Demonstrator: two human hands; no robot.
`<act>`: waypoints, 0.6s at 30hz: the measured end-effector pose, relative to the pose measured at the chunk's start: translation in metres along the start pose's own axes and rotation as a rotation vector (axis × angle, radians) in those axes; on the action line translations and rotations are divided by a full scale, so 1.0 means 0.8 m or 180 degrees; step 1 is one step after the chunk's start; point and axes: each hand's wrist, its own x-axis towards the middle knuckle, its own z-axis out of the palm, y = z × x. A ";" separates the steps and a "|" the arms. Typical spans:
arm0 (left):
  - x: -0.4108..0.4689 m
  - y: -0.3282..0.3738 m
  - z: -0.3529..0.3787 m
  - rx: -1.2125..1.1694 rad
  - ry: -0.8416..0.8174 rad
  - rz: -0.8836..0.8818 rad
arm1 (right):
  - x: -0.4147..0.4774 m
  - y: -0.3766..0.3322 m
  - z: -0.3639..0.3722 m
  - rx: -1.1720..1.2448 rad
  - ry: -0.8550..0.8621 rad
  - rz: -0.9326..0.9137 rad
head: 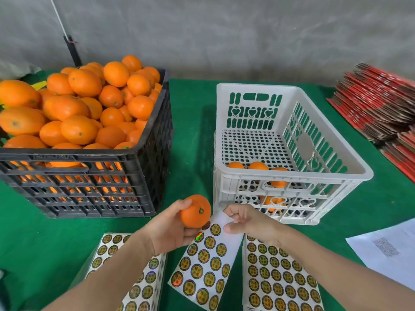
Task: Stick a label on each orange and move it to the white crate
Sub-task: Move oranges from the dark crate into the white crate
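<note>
Green felt surface [193, 131] below grey wall [224, 30]. At 10 o'clock, black crate [78, 180] holding piled oranges [85, 97]; at 2 o'clock, white crate [292, 173] with few oranges [258, 166] at its near end. At 6 o'clock, left grip [170, 227] curled round one orange [195, 212], near right grip [249, 223] pinching top edge of label sheet [206, 261]. Further sheets [280, 277] flat at 5 and 7 o'clock.

Wall [224, 30]: grey, mottled, plain, rising behind the table.
Table cover [190, 97]: green, felt-like, spread across the surface.
Right edge: flat red cartons [377, 102] in stacks; printed white paper [386, 250] nearer.
Far left: black pole [73, 51], white cord [58, 17] above it.
Light: even, soft-shadowed.
</note>
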 end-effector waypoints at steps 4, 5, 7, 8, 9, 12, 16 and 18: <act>0.001 0.006 0.003 -0.0153 -0.0272 0.0034 | 0.000 -0.002 -0.003 -0.0170 0.0094 -0.0134; 0.001 0.008 0.004 -0.0101 -0.0345 0.0039 | 0.002 -0.002 -0.004 -0.0208 0.0119 -0.0145; 0.002 0.011 0.009 0.0069 -0.0431 0.0075 | 0.004 -0.003 -0.004 -0.0258 0.0100 -0.0199; 0.003 0.012 0.013 0.0131 -0.0429 0.0103 | 0.005 -0.004 -0.003 -0.0294 0.0122 -0.0230; 0.004 0.011 0.016 0.0142 -0.0403 0.0141 | 0.005 -0.003 -0.002 -0.0464 0.0241 -0.0293; 0.009 0.005 0.023 -0.0005 -0.0262 0.0344 | 0.004 0.006 0.008 -0.1533 0.1252 -0.0907; 0.014 -0.005 0.026 -0.0164 -0.0069 0.0558 | 0.003 0.017 0.033 -0.1848 0.1793 -0.1197; 0.013 -0.007 0.025 -0.0240 -0.0055 0.0591 | 0.006 0.021 0.041 -0.1757 0.1909 -0.1061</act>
